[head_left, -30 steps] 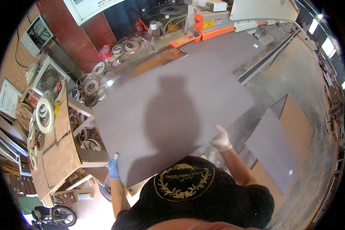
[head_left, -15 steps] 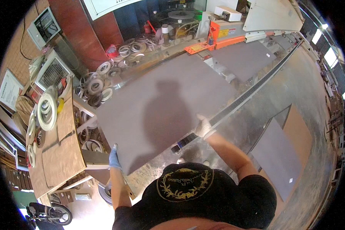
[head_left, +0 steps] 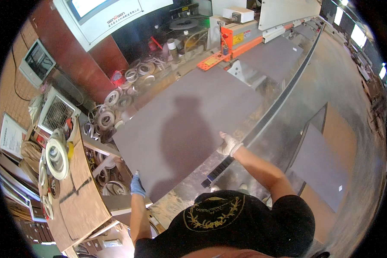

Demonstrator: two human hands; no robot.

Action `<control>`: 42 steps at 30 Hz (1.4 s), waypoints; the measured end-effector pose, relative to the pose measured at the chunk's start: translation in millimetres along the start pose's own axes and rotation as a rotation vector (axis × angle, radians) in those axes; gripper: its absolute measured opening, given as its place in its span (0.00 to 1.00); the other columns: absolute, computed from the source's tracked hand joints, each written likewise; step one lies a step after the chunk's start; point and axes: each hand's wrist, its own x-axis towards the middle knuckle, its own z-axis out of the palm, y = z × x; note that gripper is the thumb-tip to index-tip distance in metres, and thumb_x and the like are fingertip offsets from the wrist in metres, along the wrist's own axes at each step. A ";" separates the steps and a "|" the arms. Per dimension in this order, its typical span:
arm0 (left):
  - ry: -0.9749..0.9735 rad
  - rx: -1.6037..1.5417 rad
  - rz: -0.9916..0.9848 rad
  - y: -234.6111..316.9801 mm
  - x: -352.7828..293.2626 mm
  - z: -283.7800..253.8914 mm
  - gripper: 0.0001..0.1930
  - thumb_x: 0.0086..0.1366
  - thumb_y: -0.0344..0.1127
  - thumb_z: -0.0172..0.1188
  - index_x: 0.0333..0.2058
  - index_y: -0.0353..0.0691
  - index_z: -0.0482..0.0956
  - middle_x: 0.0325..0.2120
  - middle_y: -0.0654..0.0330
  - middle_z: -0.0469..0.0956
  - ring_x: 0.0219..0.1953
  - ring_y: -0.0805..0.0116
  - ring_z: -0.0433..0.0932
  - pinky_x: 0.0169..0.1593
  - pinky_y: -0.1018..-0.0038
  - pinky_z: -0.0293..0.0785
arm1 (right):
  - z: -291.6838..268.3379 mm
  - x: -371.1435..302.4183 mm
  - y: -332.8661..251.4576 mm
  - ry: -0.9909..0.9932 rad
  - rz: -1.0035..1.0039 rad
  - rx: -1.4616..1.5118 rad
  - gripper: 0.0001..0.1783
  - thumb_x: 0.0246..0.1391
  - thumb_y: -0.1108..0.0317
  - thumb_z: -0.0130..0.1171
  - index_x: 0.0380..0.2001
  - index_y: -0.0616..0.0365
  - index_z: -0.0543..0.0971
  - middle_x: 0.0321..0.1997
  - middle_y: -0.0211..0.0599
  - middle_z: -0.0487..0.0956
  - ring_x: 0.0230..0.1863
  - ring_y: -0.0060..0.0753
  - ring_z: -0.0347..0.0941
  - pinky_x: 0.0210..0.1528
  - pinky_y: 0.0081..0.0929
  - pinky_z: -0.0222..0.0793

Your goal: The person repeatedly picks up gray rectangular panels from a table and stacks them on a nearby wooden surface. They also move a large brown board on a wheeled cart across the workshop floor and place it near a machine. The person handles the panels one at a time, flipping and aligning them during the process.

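Note:
A large grey-brown flat panel (head_left: 228, 92) lies in front of me, with my shadow across it. My left hand (head_left: 137, 185), in a blue glove, grips its left edge close to the near corner. On the near edge, my right hand (head_left: 230, 145) in a whitish glove has its thumb on top; its other fingers are partly hidden. The panel's far edge lies beside the orange guide plate (head_left: 213, 61) of a machine.
Another grey panel (head_left: 271, 58) lies further along the machine. A dark roller rail (head_left: 284, 96) runs along the near side. Stacked panels (head_left: 320, 165) stand at right. Edging-tape rolls (head_left: 106, 119) are heaped at left, beside a plywood table (head_left: 84, 202).
The panel has shifted away from the roller rail toward the machine, leaving a wider gap at its near edge. Both hands stay on it. My view has turned somewhat.

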 end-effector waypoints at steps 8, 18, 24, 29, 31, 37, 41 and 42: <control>-0.016 -0.052 -0.066 -8.6 11.7 29.7 0.22 0.60 0.42 0.53 0.50 0.37 0.67 0.46 0.53 0.72 0.46 0.55 0.72 0.51 0.60 0.67 | 33.1 -68.1 -18.6 0.068 -0.091 0.073 0.20 0.59 0.59 0.44 0.53 0.50 0.63 0.56 0.34 0.67 0.56 0.38 0.63 0.57 0.47 0.58; 0.007 0.045 -0.129 -10.3 8.5 32.1 0.26 0.59 0.52 0.50 0.51 0.41 0.67 0.48 0.55 0.70 0.48 0.52 0.69 0.55 0.54 0.60 | 20.6 -48.3 -34.2 0.025 -0.061 0.058 0.20 0.59 0.59 0.44 0.53 0.51 0.63 0.57 0.35 0.66 0.56 0.39 0.64 0.55 0.48 0.60; 0.000 0.093 -0.110 -11.7 3.3 66.2 0.24 0.60 0.50 0.49 0.49 0.39 0.69 0.46 0.54 0.72 0.46 0.52 0.71 0.53 0.54 0.64 | 23.1 -61.9 -44.5 0.090 -0.086 0.088 0.21 0.59 0.58 0.44 0.54 0.51 0.63 0.56 0.36 0.67 0.55 0.40 0.65 0.54 0.49 0.62; -0.019 0.090 -0.130 0.5 -18.8 71.2 0.27 0.59 0.53 0.48 0.50 0.40 0.69 0.47 0.55 0.71 0.48 0.52 0.69 0.54 0.55 0.62 | 12.1 -30.1 -42.8 -0.058 -0.054 0.151 0.20 0.59 0.59 0.44 0.53 0.53 0.64 0.56 0.36 0.68 0.55 0.39 0.65 0.54 0.49 0.62; -0.006 0.063 -0.207 1.4 -16.9 82.6 0.26 0.60 0.51 0.46 0.51 0.40 0.68 0.48 0.55 0.70 0.49 0.52 0.68 0.54 0.56 0.62 | 4.3 -19.2 -45.9 -0.067 -0.019 0.190 0.21 0.58 0.59 0.44 0.54 0.53 0.63 0.57 0.35 0.66 0.56 0.38 0.64 0.54 0.49 0.61; 0.030 0.179 -0.151 -1.1 -26.9 109.3 0.29 0.59 0.54 0.48 0.51 0.39 0.67 0.48 0.54 0.70 0.49 0.51 0.68 0.56 0.55 0.60 | -11.4 6.2 -56.8 0.086 -0.023 -0.055 0.33 0.57 0.56 0.47 0.62 0.53 0.51 0.67 0.36 0.50 0.67 0.37 0.46 0.63 0.50 0.41; -0.008 0.122 -0.200 -5.3 -23.0 120.6 0.27 0.60 0.52 0.48 0.51 0.38 0.67 0.48 0.54 0.70 0.49 0.52 0.68 0.55 0.56 0.61 | -18.9 7.6 -66.0 0.091 -0.039 -0.015 0.35 0.55 0.55 0.48 0.62 0.53 0.51 0.67 0.37 0.49 0.67 0.38 0.44 0.63 0.51 0.41; 0.002 0.123 -0.172 -6.8 -20.0 115.6 0.28 0.60 0.53 0.47 0.51 0.39 0.67 0.49 0.54 0.70 0.50 0.52 0.67 0.56 0.55 0.60 | -17.1 5.6 -69.3 0.075 -0.025 -0.003 0.35 0.55 0.55 0.49 0.62 0.53 0.51 0.67 0.37 0.49 0.67 0.39 0.43 0.63 0.51 0.41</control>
